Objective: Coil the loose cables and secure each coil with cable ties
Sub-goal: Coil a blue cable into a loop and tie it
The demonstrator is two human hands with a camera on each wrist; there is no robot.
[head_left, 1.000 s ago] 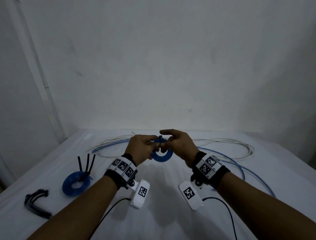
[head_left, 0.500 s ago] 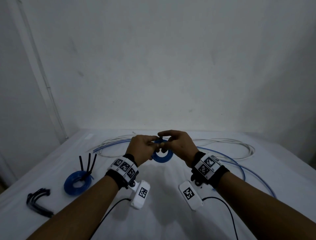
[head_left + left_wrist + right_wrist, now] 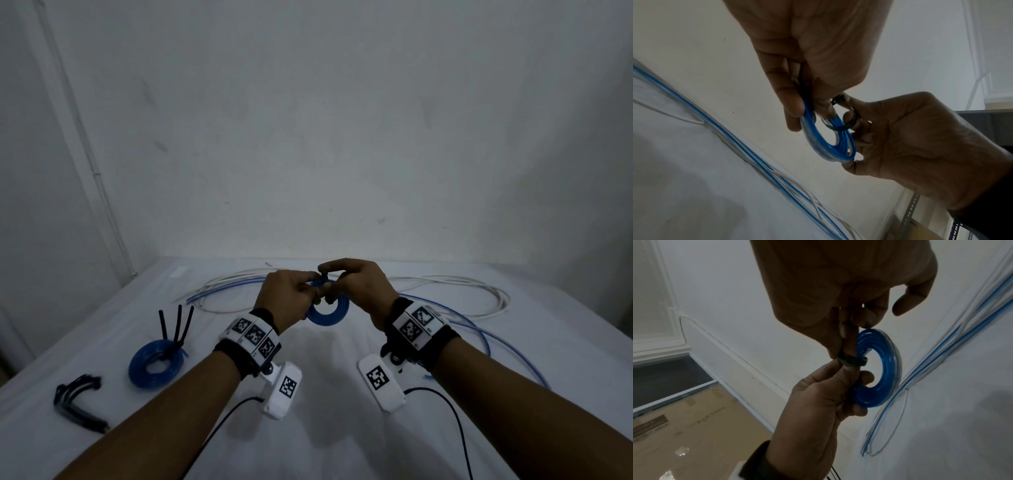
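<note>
I hold a small blue cable coil (image 3: 328,310) upright above the white table (image 3: 342,428). My left hand (image 3: 308,291) grips the coil's upper left side, fingers curled round its strands (image 3: 807,113). A black cable tie (image 3: 838,127) is looped loosely round the coil's top. My right hand (image 3: 334,281) pinches the tie near its head (image 3: 838,99), and its lower fingers touch the coil's right rim. From the right wrist, the tie loop (image 3: 852,361) sits between both thumbs beside the coil (image 3: 885,369).
A tied blue coil (image 3: 156,365) with three black tie tails sticking up lies at the left. A bundle of black cable ties (image 3: 77,402) lies near the left edge. Loose white and blue cables (image 3: 445,284) sprawl along the back and right, by the wall.
Both hands stay together at the coil in the same spot. Only the fingers at the tie have shifted slightly.
</note>
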